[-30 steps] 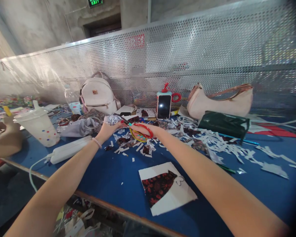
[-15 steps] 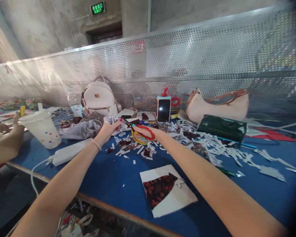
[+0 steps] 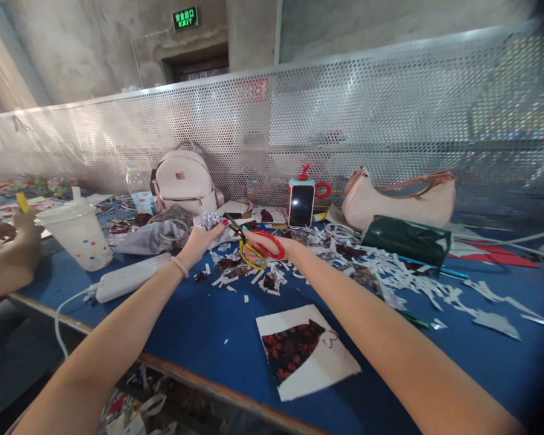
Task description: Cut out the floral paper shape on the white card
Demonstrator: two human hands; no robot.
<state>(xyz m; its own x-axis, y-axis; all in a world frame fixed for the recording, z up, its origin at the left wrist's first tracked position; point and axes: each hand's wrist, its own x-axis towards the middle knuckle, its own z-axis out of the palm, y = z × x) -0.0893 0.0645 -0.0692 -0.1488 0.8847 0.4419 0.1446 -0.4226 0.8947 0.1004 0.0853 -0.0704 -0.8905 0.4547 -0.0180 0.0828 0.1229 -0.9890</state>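
My left hand (image 3: 205, 237) is closed on a patterned white piece (image 3: 207, 220), paper or cloth, I cannot tell which. My right hand (image 3: 263, 244) grips scissors (image 3: 275, 241) with red and yellow handles. Their dark blades point up and left, close to my left fingertips. Under both hands lie many paper and fabric scraps (image 3: 231, 266). Nearer to me, between my forearms, a white card (image 3: 315, 368) lies flat, bearing a dark red floral fabric shape and a small drawn outline.
Left of my arm stand a lidded cup (image 3: 79, 235) and a white power strip (image 3: 131, 279). Behind are a backpack (image 3: 184, 181), a phone (image 3: 301, 205) against a mug, a handbag (image 3: 403, 196) and a dark green pouch (image 3: 405, 241). Another person's hand (image 3: 22, 235) is at far left.
The scissor handles look slightly wider apart, and the blades more parted. Both hands stay nearly in place. The whole view has shifted a little.
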